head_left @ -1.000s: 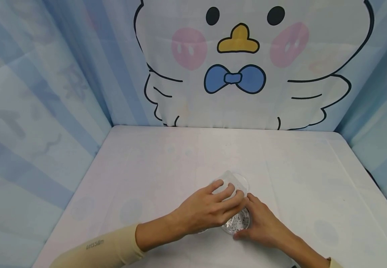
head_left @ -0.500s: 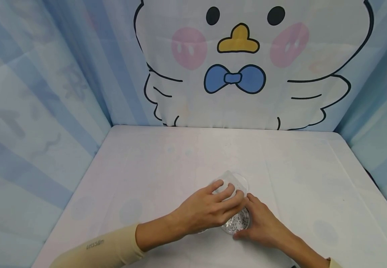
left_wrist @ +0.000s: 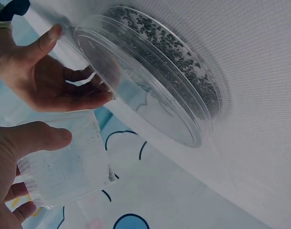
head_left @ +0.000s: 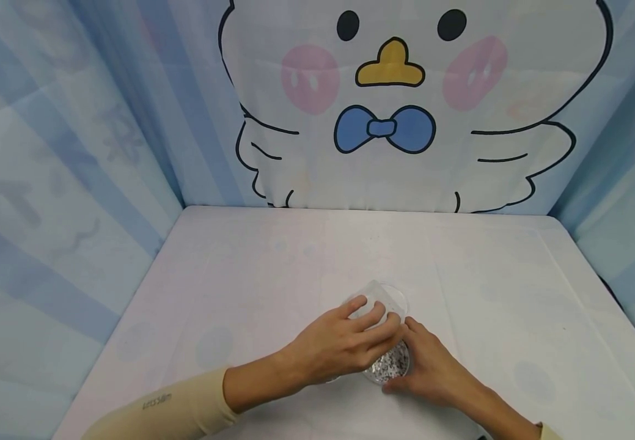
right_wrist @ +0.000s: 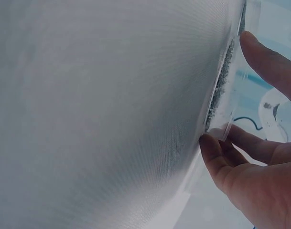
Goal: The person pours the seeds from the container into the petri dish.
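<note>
A clear round dish [head_left: 391, 365] with dark, seed-like grains over its bottom stands on the white table. My right hand [head_left: 433, 370] holds its side; the right wrist view shows the dish [right_wrist: 221, 90] between thumb and fingers. Above the dish's left side, my left hand [head_left: 339, 342] pinches a small clear plastic bag. In the left wrist view the bag [left_wrist: 71, 164] hangs tilted under the thumb, a few dark specks at its edge. The deep clear wall of the dish [left_wrist: 145, 90] faces that camera. From the head view, my left hand hides part of the dish.
Behind the bag lies another clear round piece [head_left: 400, 294], partly covered. A clear rim [head_left: 330, 380] peeks out below my left wrist. The white-covered table [head_left: 240, 263] is enclosed by a printed cloth backdrop [head_left: 383, 177] and blue side curtains [head_left: 36, 214].
The grains in the dish look denser and more spread than before. Both hands and the bag keep the same place.
</note>
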Tool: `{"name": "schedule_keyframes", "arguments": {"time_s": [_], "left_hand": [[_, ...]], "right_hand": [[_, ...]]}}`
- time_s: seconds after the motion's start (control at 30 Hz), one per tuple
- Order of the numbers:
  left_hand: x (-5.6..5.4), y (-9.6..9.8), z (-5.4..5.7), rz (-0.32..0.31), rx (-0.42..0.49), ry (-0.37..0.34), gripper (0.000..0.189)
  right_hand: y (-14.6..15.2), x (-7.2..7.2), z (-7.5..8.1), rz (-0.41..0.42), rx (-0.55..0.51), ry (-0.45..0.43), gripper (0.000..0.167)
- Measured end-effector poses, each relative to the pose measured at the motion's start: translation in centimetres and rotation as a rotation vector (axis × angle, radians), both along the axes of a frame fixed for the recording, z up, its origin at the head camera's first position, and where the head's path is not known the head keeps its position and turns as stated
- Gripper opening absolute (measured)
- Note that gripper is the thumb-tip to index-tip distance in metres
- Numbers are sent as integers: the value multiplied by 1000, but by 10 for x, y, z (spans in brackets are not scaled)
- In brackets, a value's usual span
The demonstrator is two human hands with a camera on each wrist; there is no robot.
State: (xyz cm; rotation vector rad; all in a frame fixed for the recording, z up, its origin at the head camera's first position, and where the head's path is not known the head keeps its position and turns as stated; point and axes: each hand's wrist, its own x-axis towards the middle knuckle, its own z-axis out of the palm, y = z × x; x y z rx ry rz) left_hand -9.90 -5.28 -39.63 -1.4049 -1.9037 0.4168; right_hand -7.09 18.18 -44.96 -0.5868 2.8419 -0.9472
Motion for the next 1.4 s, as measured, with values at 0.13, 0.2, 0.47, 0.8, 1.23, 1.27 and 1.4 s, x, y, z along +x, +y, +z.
{"name": "schedule_keyframes", "arguments": {"time_s": [0.13,0.2,0.47,0.8,1.23,1.27,1.4], "left_hand": [[1,0,1,15,-11,-32,44],[2,1,1,18,-17,-42,46],[3,1,1,16,-31,-38,49],[1,1,-1,-20,-30,9,38],[3,3,-4,-24,-39,-9,37],[3,3,-4,-24,-39,-9,36],[3,3,-4,-27,-39,4,36]], "right_hand": [[0,0,0,6,1,20,82],[0,0,0,8,0,18,82],[-1,-1,-1,7,-8,14,89],[-1,0,-1,-4,-21,9,84],[-1,0,2,-1,-17,-20,97],[-1,0,2,1,-16,-22,97],[-1,0,2,-1,-13,-27,97]]}}
